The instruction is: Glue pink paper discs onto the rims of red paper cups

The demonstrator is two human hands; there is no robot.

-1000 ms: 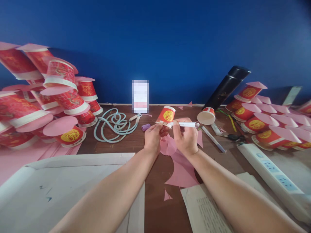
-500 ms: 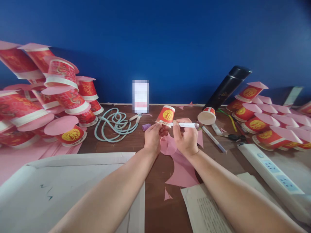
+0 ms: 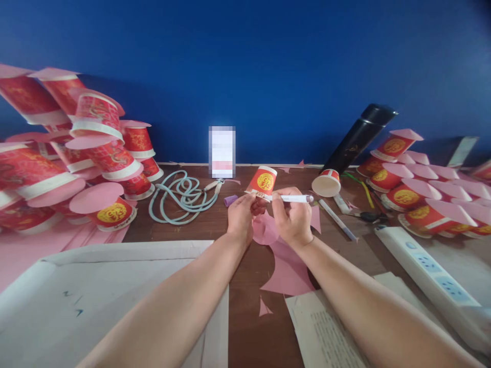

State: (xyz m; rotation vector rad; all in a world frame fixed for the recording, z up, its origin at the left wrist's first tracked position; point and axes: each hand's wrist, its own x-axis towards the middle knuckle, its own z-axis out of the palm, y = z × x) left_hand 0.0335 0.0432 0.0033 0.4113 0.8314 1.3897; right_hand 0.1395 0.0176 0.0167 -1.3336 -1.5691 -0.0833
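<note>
My left hand (image 3: 241,219) pinches the rim of a red paper cup (image 3: 263,182) with a yellow emblem, holding it tilted with its base away from me. My right hand (image 3: 293,220) grips a white pen (image 3: 295,198), its tip laid against the cup's rim. A round pink paper piece (image 3: 264,230) shows between and below both hands. A larger pink paper offcut (image 3: 287,268) lies on the brown table (image 3: 249,327) beneath my wrists.
Piles of red cups capped with pink paper stand at left (image 3: 95,153) and right (image 3: 414,197). A light-blue cord (image 3: 180,197), a loose cup (image 3: 326,183), a black flask (image 3: 358,135), a pen (image 3: 337,220), a power strip (image 3: 429,271), white sheets (image 3: 95,301) and printed paper (image 3: 326,327) surround me.
The pen in my right hand has shifted slightly left along the cup's rim. The cup and my left hand have barely moved.
</note>
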